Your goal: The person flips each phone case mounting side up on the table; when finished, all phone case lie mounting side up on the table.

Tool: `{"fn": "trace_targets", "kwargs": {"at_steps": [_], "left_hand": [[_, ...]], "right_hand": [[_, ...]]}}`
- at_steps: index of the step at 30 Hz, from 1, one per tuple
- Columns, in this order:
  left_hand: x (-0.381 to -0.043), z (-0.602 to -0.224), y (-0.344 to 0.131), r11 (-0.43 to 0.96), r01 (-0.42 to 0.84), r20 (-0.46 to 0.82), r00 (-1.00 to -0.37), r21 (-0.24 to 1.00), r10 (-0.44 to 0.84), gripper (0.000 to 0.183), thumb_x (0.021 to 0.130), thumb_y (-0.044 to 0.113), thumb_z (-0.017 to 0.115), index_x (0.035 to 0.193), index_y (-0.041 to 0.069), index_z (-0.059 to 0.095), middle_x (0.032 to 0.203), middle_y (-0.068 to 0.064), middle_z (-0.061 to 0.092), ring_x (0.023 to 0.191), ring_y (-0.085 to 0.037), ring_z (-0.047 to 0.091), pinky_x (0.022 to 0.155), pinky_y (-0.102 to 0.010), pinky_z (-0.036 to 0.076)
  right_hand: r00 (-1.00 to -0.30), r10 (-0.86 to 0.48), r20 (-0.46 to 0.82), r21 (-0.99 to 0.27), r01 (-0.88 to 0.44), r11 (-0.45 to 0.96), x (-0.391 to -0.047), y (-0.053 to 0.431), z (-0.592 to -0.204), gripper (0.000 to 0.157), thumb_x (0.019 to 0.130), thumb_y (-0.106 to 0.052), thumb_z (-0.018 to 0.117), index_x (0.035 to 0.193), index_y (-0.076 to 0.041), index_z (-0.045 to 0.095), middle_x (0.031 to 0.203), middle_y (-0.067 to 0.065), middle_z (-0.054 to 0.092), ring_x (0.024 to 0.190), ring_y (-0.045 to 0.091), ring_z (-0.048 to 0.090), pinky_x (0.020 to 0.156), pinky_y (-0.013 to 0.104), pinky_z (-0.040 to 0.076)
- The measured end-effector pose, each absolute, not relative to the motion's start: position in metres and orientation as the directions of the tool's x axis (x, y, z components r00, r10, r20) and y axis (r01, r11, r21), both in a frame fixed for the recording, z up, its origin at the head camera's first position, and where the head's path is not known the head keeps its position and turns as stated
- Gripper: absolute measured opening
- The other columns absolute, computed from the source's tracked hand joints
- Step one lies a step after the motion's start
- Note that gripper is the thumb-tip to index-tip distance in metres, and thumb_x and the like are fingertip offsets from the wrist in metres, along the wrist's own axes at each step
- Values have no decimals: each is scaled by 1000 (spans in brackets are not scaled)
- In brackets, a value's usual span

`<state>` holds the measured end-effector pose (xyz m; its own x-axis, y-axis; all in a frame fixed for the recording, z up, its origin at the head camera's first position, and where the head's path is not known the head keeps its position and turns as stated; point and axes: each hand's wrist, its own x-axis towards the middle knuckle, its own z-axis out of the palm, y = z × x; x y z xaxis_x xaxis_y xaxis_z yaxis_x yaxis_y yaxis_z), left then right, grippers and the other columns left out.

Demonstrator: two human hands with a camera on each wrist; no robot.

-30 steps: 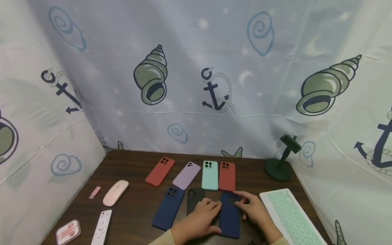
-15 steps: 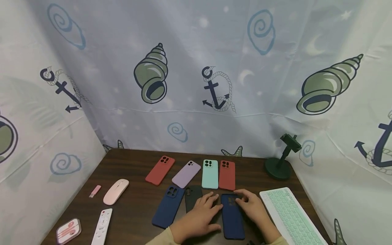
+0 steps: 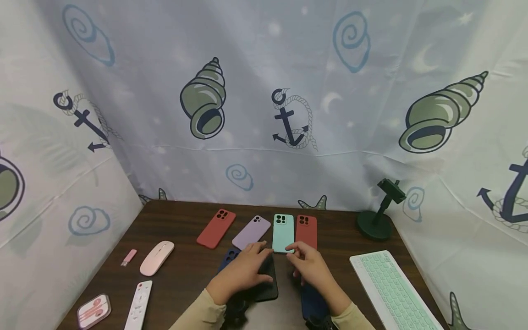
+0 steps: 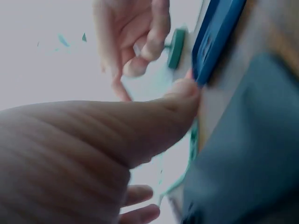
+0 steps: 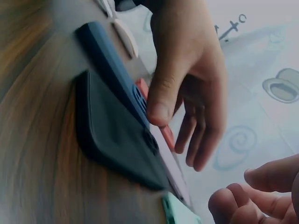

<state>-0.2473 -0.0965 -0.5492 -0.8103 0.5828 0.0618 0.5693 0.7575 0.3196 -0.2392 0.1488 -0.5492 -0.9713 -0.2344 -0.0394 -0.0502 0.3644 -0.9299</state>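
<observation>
My left hand (image 3: 243, 270) reaches over a black phone case (image 3: 268, 282), its fingers relaxed. A blue phone case (image 3: 228, 260) lies just left of that, partly covered by the hand. In the right wrist view, the left thumb hangs close over the blue and black cases (image 5: 117, 135). My right hand (image 3: 311, 268) is above a second blue phone case (image 3: 313, 302), fingers loosely bent and holding nothing. Its fingertips overlap the front of the mint phone case (image 3: 283, 233) and red phone case (image 3: 306, 229). In the left wrist view, the second blue case (image 4: 217, 39) shows a raised rim.
Another red phone case (image 3: 216, 229) and a lilac one (image 3: 251, 232) lie at the back. To the left are a mouse (image 3: 156, 258), a remote (image 3: 138, 305), a pink USB stick (image 3: 129, 257) and an earphone box (image 3: 94, 311). A keyboard (image 3: 393, 288) and green stand (image 3: 374, 224) are right.
Both hands have moved left and away from the second blue case's top end. The left hand is now over the black case; the right hand has left the blue case's edge.
</observation>
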Motion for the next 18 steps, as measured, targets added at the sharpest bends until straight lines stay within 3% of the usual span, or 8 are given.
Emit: {"fn": "trace_targets", "kwargs": {"at_steps": [8, 13, 18], "left_hand": [[-260, -548, -127, 812, 467, -33, -861, 350, 508, 93, 74, 54, 86, 150, 16, 49, 153, -16, 45, 140, -41, 42, 108, -67, 35], [-262, -552, -128, 828, 483, -56, -854, 283, 517, 96, 66, 57, 90, 146, 16, 55, 144, -9, 51, 123, -31, 43, 96, -55, 36], [-264, -557, -123, 825, 509, -60, -842, 244, 537, 96, 66, 58, 90, 145, 14, 56, 141, -5, 53, 111, -24, 43, 87, -47, 34]], "right_hand": [[-957, -284, -59, -966, -16, 256, -234, 121, -580, 36, 100, -33, 64, 128, -11, 61, 91, 24, 65, 57, 27, 66, 39, 43, 51], [-962, -269, -49, -941, -46, 335, -236, 113, -599, 42, 96, -45, 67, 126, -16, 63, 83, 13, 66, 52, 23, 63, 38, 39, 50], [-959, -279, -43, -896, -86, 436, -237, 111, -603, 52, 94, -50, 68, 133, -17, 58, 84, 1, 65, 52, 20, 62, 42, 36, 52]]}}
